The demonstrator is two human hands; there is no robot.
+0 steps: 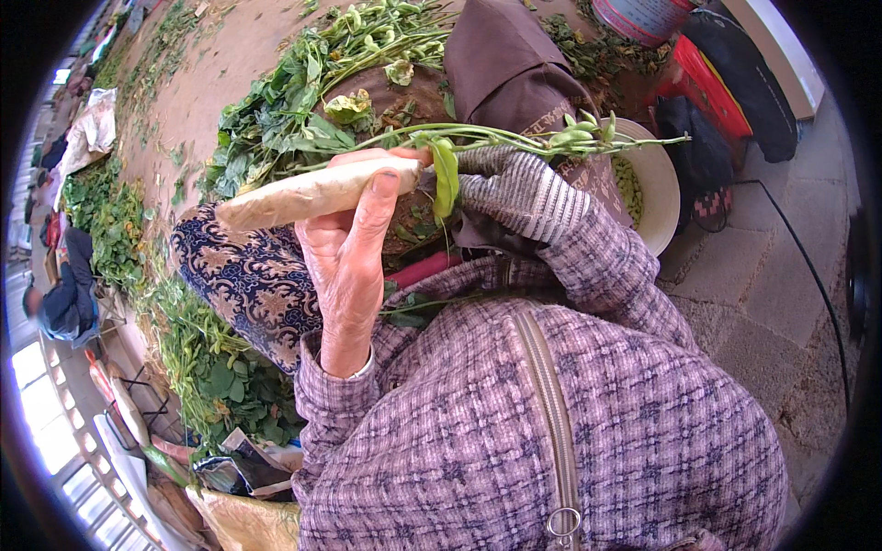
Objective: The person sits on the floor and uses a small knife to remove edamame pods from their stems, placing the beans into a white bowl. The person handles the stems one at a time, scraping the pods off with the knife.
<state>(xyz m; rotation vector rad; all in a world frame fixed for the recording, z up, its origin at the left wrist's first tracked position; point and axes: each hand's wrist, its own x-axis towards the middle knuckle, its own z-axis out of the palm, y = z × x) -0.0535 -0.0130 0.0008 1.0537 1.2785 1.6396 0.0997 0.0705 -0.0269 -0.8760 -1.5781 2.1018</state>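
My bare left hand (348,255) grips a pale, thick, elongated object (310,193), its long end pointing left. Whether this is a root or a wrapped handle I cannot tell. A green bean stalk (496,131) with pods runs across just beyond both hands. My right hand (520,189), in a grey striped knit glove, has its fingers curled at the stalk, partly hidden. Between the hands hangs a flat green bean pod (445,179). To the right of my gloved hand stands a pale bucket (665,200) with green beans (626,189) inside.
Leafy bean plants (269,138) lie heaped ahead and to the left. Brown cloth (506,69) covers my right leg. A black cable (806,255) crosses the paving at right, near a red bag (710,89). Another person (69,296) sits far left.
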